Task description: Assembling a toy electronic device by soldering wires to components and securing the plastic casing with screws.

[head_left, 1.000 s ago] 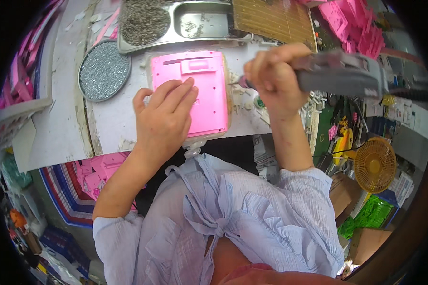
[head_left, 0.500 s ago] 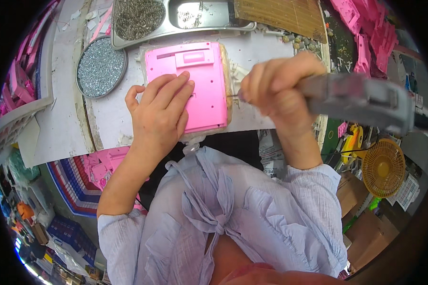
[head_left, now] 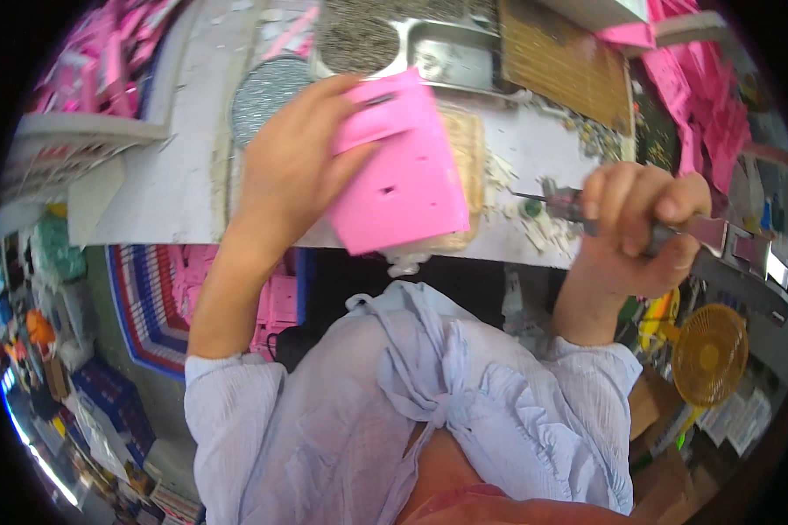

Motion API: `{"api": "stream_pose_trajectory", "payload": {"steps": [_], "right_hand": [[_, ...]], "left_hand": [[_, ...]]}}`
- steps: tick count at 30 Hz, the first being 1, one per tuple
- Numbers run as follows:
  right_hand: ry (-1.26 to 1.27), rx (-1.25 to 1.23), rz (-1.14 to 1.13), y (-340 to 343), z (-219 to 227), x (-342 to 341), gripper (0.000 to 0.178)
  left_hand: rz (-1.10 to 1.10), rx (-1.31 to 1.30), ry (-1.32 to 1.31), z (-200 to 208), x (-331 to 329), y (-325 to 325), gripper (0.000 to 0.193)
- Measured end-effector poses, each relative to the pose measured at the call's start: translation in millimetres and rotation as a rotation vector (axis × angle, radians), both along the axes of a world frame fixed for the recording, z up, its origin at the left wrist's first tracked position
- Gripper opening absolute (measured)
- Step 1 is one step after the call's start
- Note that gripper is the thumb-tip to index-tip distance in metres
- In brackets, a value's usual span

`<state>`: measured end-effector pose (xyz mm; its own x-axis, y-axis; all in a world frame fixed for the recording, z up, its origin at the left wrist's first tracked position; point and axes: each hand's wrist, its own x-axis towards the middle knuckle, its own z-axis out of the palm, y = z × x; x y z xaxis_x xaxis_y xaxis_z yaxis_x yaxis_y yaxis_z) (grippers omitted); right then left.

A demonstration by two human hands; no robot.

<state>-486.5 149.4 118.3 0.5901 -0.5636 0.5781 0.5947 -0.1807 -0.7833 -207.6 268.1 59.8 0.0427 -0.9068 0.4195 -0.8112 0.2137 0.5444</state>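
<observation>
A flat pink plastic panel [head_left: 411,188] with small holes is tilted up off the tan, plastic-wrapped pad [head_left: 470,166] on the table. My left hand [head_left: 293,149] grips its left side, thumb across the face, the other fingers partly hidden behind the upper edge. To the right, my right hand [head_left: 635,214] is wrapped round a grey power screwdriver [head_left: 740,258]. Its thin bit points left, apart from the panel, over small white plastic bits [head_left: 543,232] on the table.
Behind my left hand stands a round dish of small screws [head_left: 267,92]. A metal tray [head_left: 455,66] and brown cardboard [head_left: 569,61] lie at the back. Pink parts fill the far left bin [head_left: 105,57] and a red, white and blue basket [head_left: 144,324] below. A yellow fan [head_left: 709,354] stands right.
My left hand has gone from lying flat on the panel to gripping and lifting it, now tilted. My right hand has drawn the screwdriver away to the right. The view has shifted.
</observation>
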Motion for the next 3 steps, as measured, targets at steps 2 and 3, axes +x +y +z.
{"api": "stream_pose_trajectory", "payload": {"steps": [2,3], "right_hand": [[-0.027,0.024,-0.120,-3,-4,-20,0.024],[0.013,0.037,-0.204,-7,-4,-28,0.020]], "left_hand": [[0.187,-0.178,0.042,-5,44,53,0.036],[0.388,-0.056,0.170,-3,67,93,0.039]]}}
